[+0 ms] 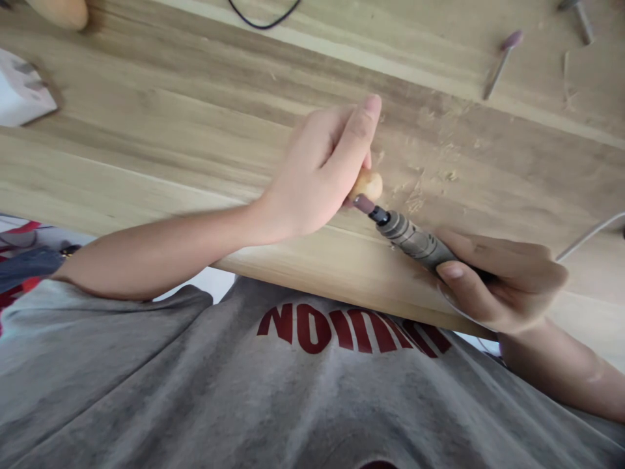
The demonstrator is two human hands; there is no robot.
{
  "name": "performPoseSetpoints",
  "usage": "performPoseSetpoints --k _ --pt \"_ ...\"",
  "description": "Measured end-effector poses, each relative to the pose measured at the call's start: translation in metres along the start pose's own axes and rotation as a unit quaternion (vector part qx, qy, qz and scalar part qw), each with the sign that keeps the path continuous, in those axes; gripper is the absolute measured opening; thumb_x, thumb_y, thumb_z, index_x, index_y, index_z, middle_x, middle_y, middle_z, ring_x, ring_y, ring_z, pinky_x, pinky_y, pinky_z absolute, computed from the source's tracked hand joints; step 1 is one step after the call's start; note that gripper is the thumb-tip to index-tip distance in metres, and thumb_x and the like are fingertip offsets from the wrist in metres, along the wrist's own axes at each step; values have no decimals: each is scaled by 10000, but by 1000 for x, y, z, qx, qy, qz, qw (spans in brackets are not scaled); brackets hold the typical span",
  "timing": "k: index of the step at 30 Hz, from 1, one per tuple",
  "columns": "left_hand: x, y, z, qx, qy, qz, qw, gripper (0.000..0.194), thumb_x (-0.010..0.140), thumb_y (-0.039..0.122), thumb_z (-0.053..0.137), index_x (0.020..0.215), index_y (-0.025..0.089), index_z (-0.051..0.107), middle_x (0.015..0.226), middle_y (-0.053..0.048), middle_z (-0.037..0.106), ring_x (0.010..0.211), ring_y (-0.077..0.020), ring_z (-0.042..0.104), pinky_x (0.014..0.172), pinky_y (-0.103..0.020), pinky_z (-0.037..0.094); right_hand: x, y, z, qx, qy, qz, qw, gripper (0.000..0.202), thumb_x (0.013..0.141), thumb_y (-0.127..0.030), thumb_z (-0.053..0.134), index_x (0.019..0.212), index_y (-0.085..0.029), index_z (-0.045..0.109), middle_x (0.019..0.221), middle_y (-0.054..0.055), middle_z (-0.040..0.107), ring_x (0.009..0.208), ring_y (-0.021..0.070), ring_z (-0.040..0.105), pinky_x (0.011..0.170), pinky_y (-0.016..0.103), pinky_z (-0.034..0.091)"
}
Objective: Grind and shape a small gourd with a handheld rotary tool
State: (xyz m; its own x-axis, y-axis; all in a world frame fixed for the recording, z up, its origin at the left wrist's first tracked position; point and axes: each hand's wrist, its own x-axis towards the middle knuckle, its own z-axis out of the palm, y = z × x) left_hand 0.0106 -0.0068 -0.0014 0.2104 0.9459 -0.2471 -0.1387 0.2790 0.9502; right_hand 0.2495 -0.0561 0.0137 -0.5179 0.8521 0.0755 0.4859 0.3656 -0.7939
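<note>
My left hand is closed around a small wooden piece with a smooth rounded end. The rest of the piece is hidden inside the fingers. In my right hand is a grey rotary tool, gripped with the thumb along its side. A reddish-brown abrasive bit is fitted in the tool's black tip. That bit meets the wooden piece at its lower edge, close to my left fingers. Both hands are above the wooden tabletop, near its front edge.
Pale wood shavings lie beyond the hands. At the upper right are a pink-tipped grinding bit and a grey metal bit. A white plug adapter sits at the left. A black cable loops at the top; a pale cord runs right.
</note>
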Motion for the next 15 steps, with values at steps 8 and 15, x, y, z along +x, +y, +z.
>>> performPoseSetpoints --k 8,15 --pt "-1 2 0 20 -2 16 1000 472 983 432 523 560 235 455 399 52 456 414 -77 508 432 -241 364 -2 -1 1 -20 8 13 1000 205 972 -272 548 981 -253 752 585 -7 610 460 127 577 416 250 422" --pt "-1 4 1 26 2 3 1000 486 988 442 519 564 216 451 390 55 455 394 -62 492 438 -209 374 0 -1 0 -19 -19 32 999 269 984 -335 523 808 -246 706 537 -16 587 446 116 578 412 236 425"
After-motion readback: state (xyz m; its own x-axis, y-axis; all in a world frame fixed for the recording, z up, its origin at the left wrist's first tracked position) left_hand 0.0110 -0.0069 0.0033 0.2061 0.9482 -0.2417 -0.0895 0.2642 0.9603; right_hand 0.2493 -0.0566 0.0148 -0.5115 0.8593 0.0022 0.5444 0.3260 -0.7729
